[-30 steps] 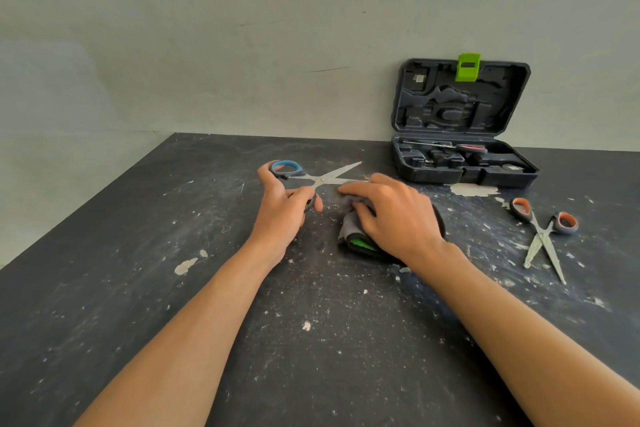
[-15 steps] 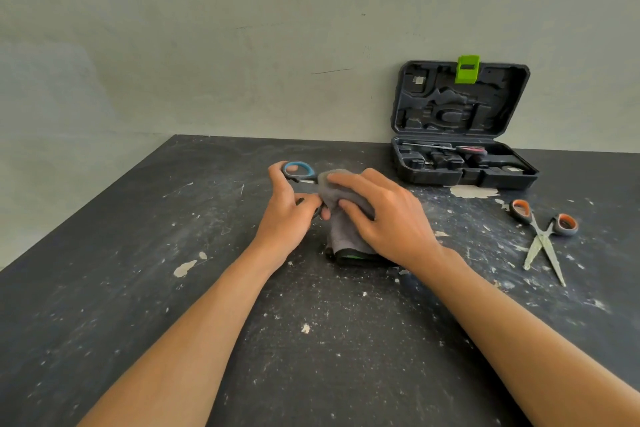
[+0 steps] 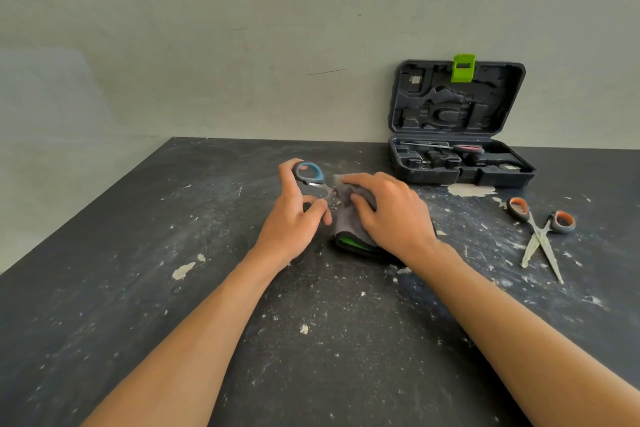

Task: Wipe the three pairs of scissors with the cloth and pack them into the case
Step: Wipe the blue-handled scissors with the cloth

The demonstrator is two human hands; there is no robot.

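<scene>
The left hand (image 3: 289, 218) grips the blue scissors (image 3: 311, 180) by the handle, while the right hand (image 3: 388, 215) curls round the cloth (image 3: 346, 218), folded over the blades. Three pairs show: blue, orange scissors (image 3: 540, 236) on the table (image 3: 104, 288), red scissors (image 3: 464, 148) in the open case (image 3: 460, 121).

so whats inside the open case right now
In the case base, a pair of red-handled scissors lies along the back, above dark moulded compartments. What sits deep in those pockets is too dark to tell. The lid holds only empty moulding.
</scene>
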